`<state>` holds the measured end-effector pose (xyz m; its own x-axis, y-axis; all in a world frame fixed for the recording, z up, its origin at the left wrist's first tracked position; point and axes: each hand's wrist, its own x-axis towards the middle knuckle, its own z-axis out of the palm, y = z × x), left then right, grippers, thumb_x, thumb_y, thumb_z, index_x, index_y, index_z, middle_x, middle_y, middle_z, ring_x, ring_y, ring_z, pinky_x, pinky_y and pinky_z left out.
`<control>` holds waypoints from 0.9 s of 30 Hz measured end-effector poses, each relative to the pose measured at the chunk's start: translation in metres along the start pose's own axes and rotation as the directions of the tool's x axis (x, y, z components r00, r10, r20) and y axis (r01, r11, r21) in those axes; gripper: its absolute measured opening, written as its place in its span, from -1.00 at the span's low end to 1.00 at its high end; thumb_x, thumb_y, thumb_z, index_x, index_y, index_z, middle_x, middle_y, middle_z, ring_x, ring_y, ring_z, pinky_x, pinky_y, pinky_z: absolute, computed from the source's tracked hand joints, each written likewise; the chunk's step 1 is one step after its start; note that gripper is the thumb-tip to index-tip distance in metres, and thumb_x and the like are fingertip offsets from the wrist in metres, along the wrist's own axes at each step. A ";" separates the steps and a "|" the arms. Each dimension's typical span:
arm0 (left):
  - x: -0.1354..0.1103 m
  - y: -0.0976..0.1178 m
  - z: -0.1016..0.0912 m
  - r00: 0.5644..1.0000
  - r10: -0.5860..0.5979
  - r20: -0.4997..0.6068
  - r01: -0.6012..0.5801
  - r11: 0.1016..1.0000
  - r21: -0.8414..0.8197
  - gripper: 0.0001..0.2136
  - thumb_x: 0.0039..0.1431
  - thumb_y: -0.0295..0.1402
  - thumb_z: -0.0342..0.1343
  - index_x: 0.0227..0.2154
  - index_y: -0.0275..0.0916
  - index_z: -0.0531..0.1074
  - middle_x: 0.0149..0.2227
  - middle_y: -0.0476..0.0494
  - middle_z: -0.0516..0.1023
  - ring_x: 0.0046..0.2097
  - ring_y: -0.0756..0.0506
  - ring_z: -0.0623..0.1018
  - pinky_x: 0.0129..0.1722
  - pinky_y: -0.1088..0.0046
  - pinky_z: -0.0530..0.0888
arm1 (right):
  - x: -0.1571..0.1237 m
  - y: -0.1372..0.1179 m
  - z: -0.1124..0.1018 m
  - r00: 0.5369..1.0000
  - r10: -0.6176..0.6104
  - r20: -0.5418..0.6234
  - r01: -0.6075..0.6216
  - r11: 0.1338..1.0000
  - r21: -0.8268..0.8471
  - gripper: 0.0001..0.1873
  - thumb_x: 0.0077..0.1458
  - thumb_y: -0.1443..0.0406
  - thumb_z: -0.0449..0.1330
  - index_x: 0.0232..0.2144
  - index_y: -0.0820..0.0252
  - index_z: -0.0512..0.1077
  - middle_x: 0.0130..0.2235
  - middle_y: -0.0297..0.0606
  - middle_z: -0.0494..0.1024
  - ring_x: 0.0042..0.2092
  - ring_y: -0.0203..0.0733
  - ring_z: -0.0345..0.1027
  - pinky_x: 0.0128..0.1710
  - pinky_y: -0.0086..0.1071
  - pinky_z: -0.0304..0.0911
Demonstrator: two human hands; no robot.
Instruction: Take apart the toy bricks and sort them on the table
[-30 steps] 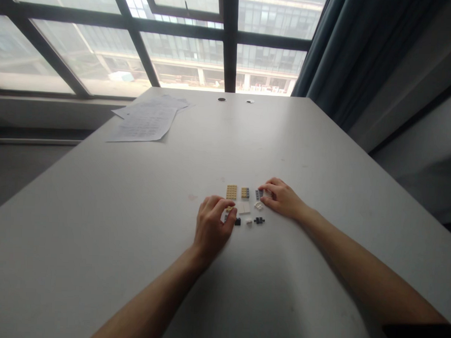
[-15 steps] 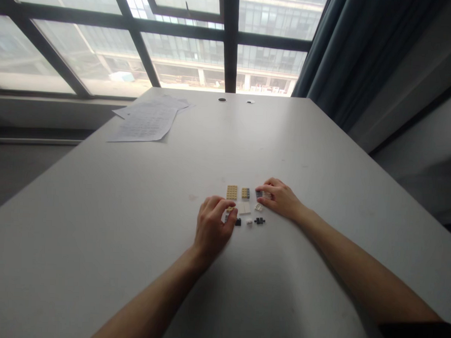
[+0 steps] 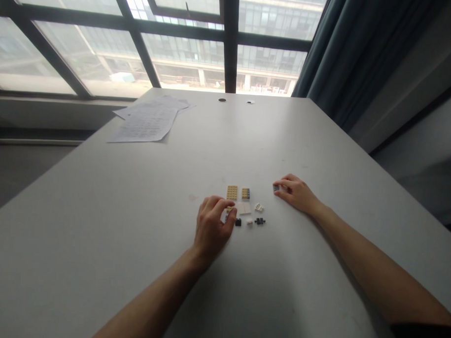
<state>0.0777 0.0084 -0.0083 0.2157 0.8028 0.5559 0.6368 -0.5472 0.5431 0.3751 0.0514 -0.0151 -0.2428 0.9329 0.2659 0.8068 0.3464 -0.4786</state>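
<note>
Pinching a small grey brick [image 3: 276, 188] at its edges, the right hand [image 3: 296, 193] grips a light, stiff, likely slippery piece, while the left hand [image 3: 212, 225] curls, fingertips nipping a tan piece [image 3: 229, 208] on the bench [image 3: 98, 223].

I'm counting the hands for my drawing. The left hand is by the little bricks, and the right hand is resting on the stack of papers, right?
Not quite. The left hand is by the little bricks, but the right hand is not on the papers. The head view shows it on the table just right of the bricks, fingertips on a small grey piece. The papers lie far off by the window.
</note>
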 end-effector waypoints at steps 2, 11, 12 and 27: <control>0.000 0.000 0.000 1.000 -0.006 0.000 0.006 1.000 0.010 -0.95 0.16 -0.39 0.09 -0.33 -0.20 0.43 -0.30 -0.10 0.44 -0.19 -0.13 0.43 -0.12 0.28 0.40 | -0.003 0.011 -0.005 1.000 0.020 -0.018 -0.020 1.000 -0.004 -0.73 0.07 0.20 0.22 -0.16 0.11 0.54 -0.23 -0.22 0.45 -0.32 -0.21 0.32 -0.21 -0.29 0.31; 0.028 -0.005 -0.002 0.981 0.051 0.185 -0.076 0.989 0.130 -0.73 0.12 -0.38 0.17 -0.09 -0.16 0.46 0.00 -0.16 0.50 0.01 -0.22 0.42 -0.01 0.14 0.35 | -0.009 0.026 -0.008 0.996 0.050 -0.080 -0.050 0.999 -0.001 -0.73 0.07 0.18 0.22 -0.18 0.14 0.54 -0.26 -0.23 0.43 -0.38 -0.24 0.28 -0.27 -0.30 0.30; 0.036 -0.005 0.000 0.970 0.068 0.234 -0.104 0.984 0.145 -0.72 0.11 -0.37 0.18 -0.08 -0.14 0.46 0.01 -0.16 0.50 0.03 -0.23 0.42 -0.01 0.13 0.35 | -0.009 0.026 -0.007 0.995 0.050 -0.082 -0.050 0.999 0.001 -0.73 0.07 0.18 0.22 -0.18 0.15 0.54 -0.26 -0.23 0.43 -0.38 -0.24 0.28 -0.27 -0.30 0.30; 0.089 -0.006 0.032 0.791 0.198 0.579 -0.323 0.939 0.120 -0.84 0.08 -0.47 0.10 -0.37 -0.16 0.58 -0.29 -0.14 0.61 -0.22 -0.14 0.53 -0.14 0.32 0.43 | -0.008 0.026 -0.006 0.994 0.055 -0.098 -0.054 0.999 0.010 -0.75 0.06 0.20 0.23 -0.18 0.11 0.54 -0.25 -0.22 0.44 -0.30 -0.19 0.32 -0.20 -0.27 0.29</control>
<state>0.1170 0.0907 0.0176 0.7256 0.6635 0.1826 0.6167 -0.7447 0.2552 0.4007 0.0525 -0.0245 -0.1446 0.9363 0.3200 0.8134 0.2966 -0.5004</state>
